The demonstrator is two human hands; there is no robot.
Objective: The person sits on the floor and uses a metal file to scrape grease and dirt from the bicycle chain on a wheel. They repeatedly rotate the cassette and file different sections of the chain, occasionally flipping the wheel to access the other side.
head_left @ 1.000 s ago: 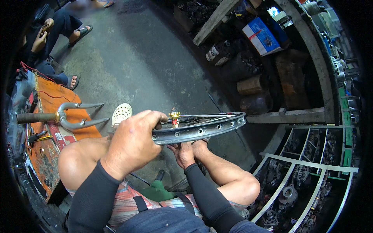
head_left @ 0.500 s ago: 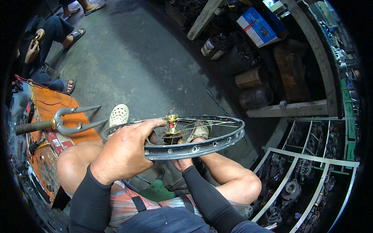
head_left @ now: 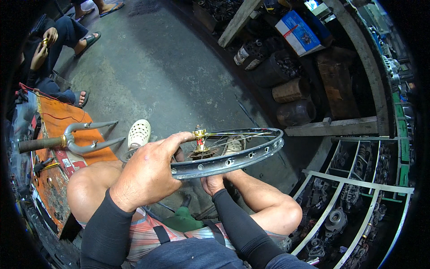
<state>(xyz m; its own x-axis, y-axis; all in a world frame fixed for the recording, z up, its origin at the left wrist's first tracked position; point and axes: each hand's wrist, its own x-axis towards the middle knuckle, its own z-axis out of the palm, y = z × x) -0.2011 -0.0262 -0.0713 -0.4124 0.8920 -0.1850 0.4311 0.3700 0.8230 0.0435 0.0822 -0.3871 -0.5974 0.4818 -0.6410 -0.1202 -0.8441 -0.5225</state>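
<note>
Across my lap, a black bicycle wheel rim lies tilted, its outer wall dotted with holes. At its middle stands a gold and red hub, with thin spokes running from it toward the right side. My left hand grips the rim's left part, its index finger reaching to the hub's gold upper flange. Below the rim is my right hand, under the hub; the rim hides its fingers, so what they hold does not show.
A grey bicycle fork lies on an orange-topped work surface at left, beside pliers. Another person's hands hold a small gold part at upper left. Metal racks of machine parts stand at right, below a wooden shelf.
The rim has tilted a little, its near edge and right end now higher. My left hand has shifted slightly right and its index finger has moved up along the hub's top.
</note>
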